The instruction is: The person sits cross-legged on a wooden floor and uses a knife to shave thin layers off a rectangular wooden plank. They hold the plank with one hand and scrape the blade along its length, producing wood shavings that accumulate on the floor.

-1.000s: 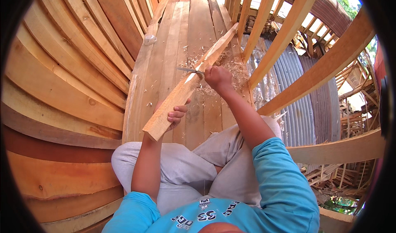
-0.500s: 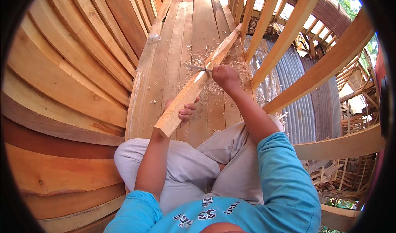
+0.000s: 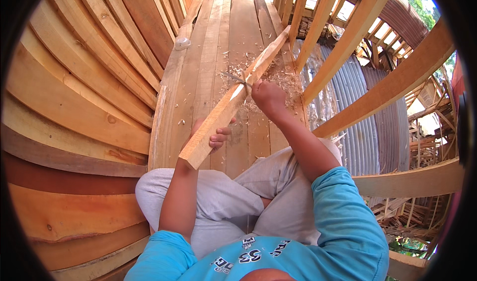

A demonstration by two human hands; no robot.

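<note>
A long squared wooden stick runs slantwise from near my lap toward the far right, its far part carved down to pale facets. My left hand wraps round its near part from underneath, fingers curled over the right side. My right hand is a fist beside the stick's middle, closed on a knife whose handle it hides. The thin grey knife blade lies across the top of the stick and sticks out past its left side. Wood shavings lie around the cut part.
I sit cross-legged on a plank floor. Stacked boards line the left side, and upright wooden slats the right. Beyond those lie corrugated metal sheets and scrap wood. A small clear object rests on the floor.
The near end of the stick has shifted slightly left and down with my left hand. My right fist and the knife have moved a little left along with the stick.
</note>
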